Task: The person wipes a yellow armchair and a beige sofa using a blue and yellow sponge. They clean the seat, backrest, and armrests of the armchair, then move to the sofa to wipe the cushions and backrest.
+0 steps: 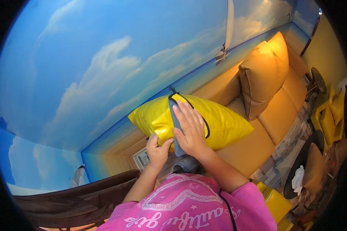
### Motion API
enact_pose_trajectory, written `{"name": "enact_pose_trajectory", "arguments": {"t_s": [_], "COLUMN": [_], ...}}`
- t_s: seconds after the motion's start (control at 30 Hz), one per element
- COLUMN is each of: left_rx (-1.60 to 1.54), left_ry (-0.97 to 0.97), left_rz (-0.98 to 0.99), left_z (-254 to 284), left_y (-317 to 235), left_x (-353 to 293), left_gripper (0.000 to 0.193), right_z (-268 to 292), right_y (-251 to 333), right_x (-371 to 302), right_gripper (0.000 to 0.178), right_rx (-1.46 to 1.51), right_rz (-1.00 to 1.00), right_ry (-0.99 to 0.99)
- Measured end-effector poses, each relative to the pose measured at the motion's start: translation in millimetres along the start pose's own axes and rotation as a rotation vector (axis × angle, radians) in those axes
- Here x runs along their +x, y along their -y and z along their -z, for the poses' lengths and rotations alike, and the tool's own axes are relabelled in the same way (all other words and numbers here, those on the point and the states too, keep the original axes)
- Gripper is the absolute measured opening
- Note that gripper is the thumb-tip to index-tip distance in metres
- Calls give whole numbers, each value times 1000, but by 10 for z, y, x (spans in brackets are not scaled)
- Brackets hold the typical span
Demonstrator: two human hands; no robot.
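A shiny yellow cushion point(223, 125) is in front of me, its two pointed ends reaching left and right. My left hand point(158, 152) pinches a bunched fold at its near left side between thumb and fingers. Across the middle of the cushion lies my right hand point(191, 133), fingers stretched out and flat. Under that palm runs a grey strip of fabric point(176, 115), partly covered; whether it is a cloth or part of the cover I cannot tell. A black edging point(207, 127) curves round beside the right hand, with a dark tuft at the top.
Behind the cushion stretches a tan sofa point(245, 144), with an orange-tan cushion point(268, 75) propped on it. At the right are a round dark table point(293, 175) with a crumpled white tissue point(298, 179) and yellow chairs point(327, 119). Brown drapery point(81, 198) hangs lower left.
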State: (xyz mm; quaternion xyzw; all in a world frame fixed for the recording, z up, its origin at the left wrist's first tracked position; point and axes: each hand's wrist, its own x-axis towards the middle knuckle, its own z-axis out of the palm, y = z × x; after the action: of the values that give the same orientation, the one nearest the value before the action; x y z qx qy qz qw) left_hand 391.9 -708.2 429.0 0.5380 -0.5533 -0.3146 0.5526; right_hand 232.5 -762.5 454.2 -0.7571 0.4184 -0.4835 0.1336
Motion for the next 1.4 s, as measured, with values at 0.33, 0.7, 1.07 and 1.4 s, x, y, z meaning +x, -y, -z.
{"name": "enact_pose_trajectory", "arguments": {"t_s": [0.33,0.7,1.07,1.4], "left_rx": [-14,-37,-626,-609], "left_ry": [-386,-362,-208,28], "left_rz": [94,133,383,781], "left_z": [-5,-45,777,1176], "left_y": [-208,-100,221,851], "left_x": [78,-174,-363,-586], "left_gripper": [27,42,57,93], "right_z": [-268,-171,-99,-608], "right_y": [-277,-39,-961,343], "right_x": [-198,-141,-312,-210], "right_gripper": [68,70,55,68], "right_rx": [-160,5,-295,136], "right_rz": [0,-10,-173,292], "right_ry": [215,266,423,715]}}
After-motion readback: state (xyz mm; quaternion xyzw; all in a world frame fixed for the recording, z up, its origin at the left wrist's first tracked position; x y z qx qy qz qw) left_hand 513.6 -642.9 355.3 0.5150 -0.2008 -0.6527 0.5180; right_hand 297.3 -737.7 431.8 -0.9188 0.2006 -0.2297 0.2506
